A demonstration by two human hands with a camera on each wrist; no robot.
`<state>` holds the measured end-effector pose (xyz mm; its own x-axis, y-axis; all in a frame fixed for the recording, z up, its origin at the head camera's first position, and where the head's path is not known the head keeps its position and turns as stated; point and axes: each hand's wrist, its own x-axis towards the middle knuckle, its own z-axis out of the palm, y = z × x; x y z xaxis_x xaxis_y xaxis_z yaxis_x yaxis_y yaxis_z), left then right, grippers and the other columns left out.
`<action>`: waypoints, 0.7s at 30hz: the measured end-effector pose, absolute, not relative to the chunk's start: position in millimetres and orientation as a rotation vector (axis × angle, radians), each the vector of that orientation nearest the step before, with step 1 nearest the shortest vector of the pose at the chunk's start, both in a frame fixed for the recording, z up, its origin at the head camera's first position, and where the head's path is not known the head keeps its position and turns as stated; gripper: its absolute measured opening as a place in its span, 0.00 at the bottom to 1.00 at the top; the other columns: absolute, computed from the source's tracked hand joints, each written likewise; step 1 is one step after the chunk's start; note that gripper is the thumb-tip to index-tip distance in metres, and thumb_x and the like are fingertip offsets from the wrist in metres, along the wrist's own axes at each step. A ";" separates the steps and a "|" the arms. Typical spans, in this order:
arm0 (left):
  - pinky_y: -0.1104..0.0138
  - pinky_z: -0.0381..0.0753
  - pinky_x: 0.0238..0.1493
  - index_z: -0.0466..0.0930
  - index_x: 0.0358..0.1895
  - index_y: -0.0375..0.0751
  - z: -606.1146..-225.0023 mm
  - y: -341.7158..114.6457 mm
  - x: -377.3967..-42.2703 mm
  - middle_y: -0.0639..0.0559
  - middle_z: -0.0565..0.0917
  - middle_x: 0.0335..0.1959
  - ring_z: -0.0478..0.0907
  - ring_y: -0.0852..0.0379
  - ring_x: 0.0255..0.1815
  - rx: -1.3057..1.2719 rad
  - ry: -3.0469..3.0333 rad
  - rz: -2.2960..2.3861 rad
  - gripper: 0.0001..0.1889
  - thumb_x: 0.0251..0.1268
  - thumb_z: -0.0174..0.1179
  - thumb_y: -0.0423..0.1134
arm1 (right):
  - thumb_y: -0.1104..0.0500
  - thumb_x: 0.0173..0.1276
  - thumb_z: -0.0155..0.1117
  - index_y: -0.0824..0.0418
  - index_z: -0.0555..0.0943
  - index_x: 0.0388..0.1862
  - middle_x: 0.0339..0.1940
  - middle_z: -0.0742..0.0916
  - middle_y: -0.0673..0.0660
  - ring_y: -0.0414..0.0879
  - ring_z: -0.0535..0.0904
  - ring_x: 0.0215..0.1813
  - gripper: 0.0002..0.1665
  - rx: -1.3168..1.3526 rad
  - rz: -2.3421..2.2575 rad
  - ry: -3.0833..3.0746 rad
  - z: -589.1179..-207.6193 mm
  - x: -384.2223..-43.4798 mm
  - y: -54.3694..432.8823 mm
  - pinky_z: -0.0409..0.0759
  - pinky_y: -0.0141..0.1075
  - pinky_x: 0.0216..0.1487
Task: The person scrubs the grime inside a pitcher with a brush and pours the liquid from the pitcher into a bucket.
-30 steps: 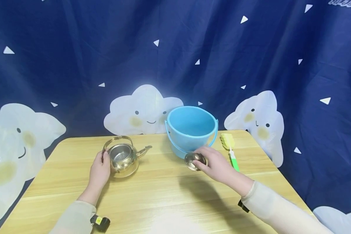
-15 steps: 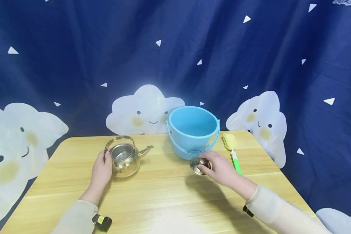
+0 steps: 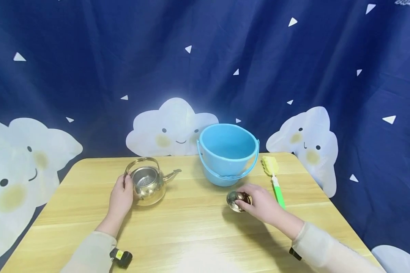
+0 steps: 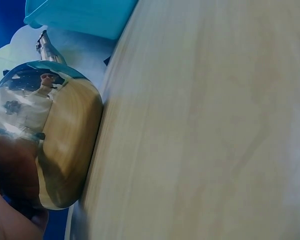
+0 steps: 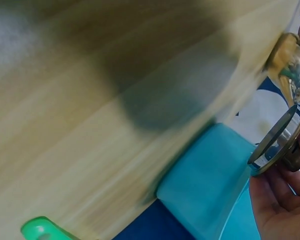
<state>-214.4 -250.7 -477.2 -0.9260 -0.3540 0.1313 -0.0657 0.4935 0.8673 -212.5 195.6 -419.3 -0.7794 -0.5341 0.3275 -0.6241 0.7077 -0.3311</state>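
Note:
A shiny gold metal teapot [image 3: 150,193] stands on the left of the table, its top uncovered and a perforated strainer inside. Its spout points right, and its hoop handle stands up. My left hand [image 3: 121,195] grips the handle's near left end, beside the pot's body; the left wrist view shows the rounded teapot [image 4: 72,135] close by. Between thumb and fingers, my right hand [image 3: 261,203] pinches the round metal lid [image 3: 235,201] by its knob, in front of the bucket. In the right wrist view the lid [image 5: 275,140] is tilted above the table, its underside showing.
A light blue bucket [image 3: 225,167] with its handle hanging down in front stands at the back middle. To its right lies a brush with a yellow head [image 3: 270,165] and green handle [image 3: 279,195]. Behind the wooden table [image 3: 177,231] hangs a dark blue cloud-print curtain [image 3: 150,57].
My right hand has brought the lid nearer and slightly right, away from the bucket's front. The left hand stays on the teapot; the whole head view has drifted a little.

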 end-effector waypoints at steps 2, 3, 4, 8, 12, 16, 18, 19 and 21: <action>0.37 0.58 0.71 0.63 0.72 0.35 -477.1 -250.9 -214.8 0.29 0.67 0.71 0.60 0.28 0.73 0.351 -2.447 -1.401 0.32 0.82 0.31 0.55 | 0.55 0.62 0.74 0.57 0.85 0.46 0.41 0.86 0.48 0.41 0.82 0.41 0.15 0.936 0.627 -2.713 -422.2 -212.2 196.6 0.83 0.39 0.42; 0.37 0.58 0.71 0.64 0.72 0.34 -476.9 -250.8 -214.8 0.28 0.68 0.70 0.60 0.28 0.73 0.349 -2.446 -1.400 0.31 0.82 0.31 0.55 | 0.55 0.62 0.74 0.57 0.85 0.46 0.41 0.86 0.49 0.41 0.82 0.41 0.15 0.939 0.621 -2.714 -423.8 -212.1 197.1 0.83 0.40 0.43; 0.37 0.58 0.71 0.64 0.72 0.34 -476.7 -250.7 -214.6 0.28 0.68 0.70 0.60 0.28 0.72 0.349 -2.446 -1.400 0.31 0.82 0.31 0.55 | 0.54 0.63 0.74 0.57 0.85 0.45 0.41 0.86 0.48 0.41 0.82 0.41 0.14 0.947 0.617 -2.715 -425.3 -211.9 197.9 0.83 0.39 0.43; 0.37 0.59 0.70 0.64 0.71 0.35 -475.9 -249.9 -213.5 0.28 0.69 0.69 0.61 0.28 0.72 0.351 -2.448 -1.407 0.31 0.82 0.31 0.55 | 0.55 0.61 0.75 0.57 0.85 0.42 0.39 0.86 0.47 0.39 0.80 0.39 0.12 0.967 0.640 -2.727 -430.8 -211.7 200.8 0.82 0.36 0.41; 0.37 0.59 0.71 0.64 0.72 0.35 -475.8 -249.3 -213.0 0.28 0.69 0.70 0.61 0.28 0.72 0.357 -2.444 -1.410 0.31 0.82 0.31 0.54 | 0.57 0.61 0.76 0.58 0.85 0.41 0.37 0.85 0.46 0.38 0.80 0.37 0.12 0.981 0.660 -2.752 -435.3 -211.4 205.1 0.82 0.35 0.40; 0.38 0.58 0.71 0.64 0.72 0.34 -475.2 -249.1 -213.6 0.28 0.68 0.70 0.61 0.28 0.72 0.356 -2.440 -1.402 0.31 0.82 0.31 0.54 | 0.57 0.60 0.76 0.58 0.85 0.41 0.38 0.85 0.47 0.40 0.81 0.39 0.12 0.976 0.642 -2.773 -439.8 -212.0 208.6 0.83 0.38 0.42; 0.38 0.58 0.72 0.63 0.73 0.34 -474.9 -249.2 -213.8 0.28 0.68 0.71 0.60 0.28 0.73 0.353 -2.444 -1.399 0.31 0.82 0.31 0.54 | 0.57 0.60 0.76 0.59 0.85 0.41 0.38 0.85 0.47 0.40 0.81 0.39 0.12 0.965 0.631 -2.780 -441.7 -212.4 209.9 0.83 0.39 0.43; 0.38 0.57 0.72 0.63 0.73 0.34 -474.9 -249.2 -213.9 0.29 0.67 0.71 0.60 0.28 0.73 0.352 -2.444 -1.398 0.31 0.82 0.31 0.54 | 0.57 0.59 0.77 0.59 0.85 0.41 0.38 0.86 0.47 0.41 0.82 0.39 0.13 0.958 0.625 -2.787 -442.3 -212.4 210.4 0.84 0.39 0.43; 0.38 0.57 0.72 0.62 0.73 0.34 -474.8 -249.2 -213.9 0.29 0.67 0.71 0.60 0.29 0.73 0.350 -2.445 -1.400 0.31 0.82 0.31 0.54 | 0.57 0.59 0.77 0.59 0.85 0.41 0.38 0.86 0.47 0.41 0.82 0.39 0.13 0.949 0.620 -2.800 -443.3 -212.3 211.2 0.84 0.38 0.42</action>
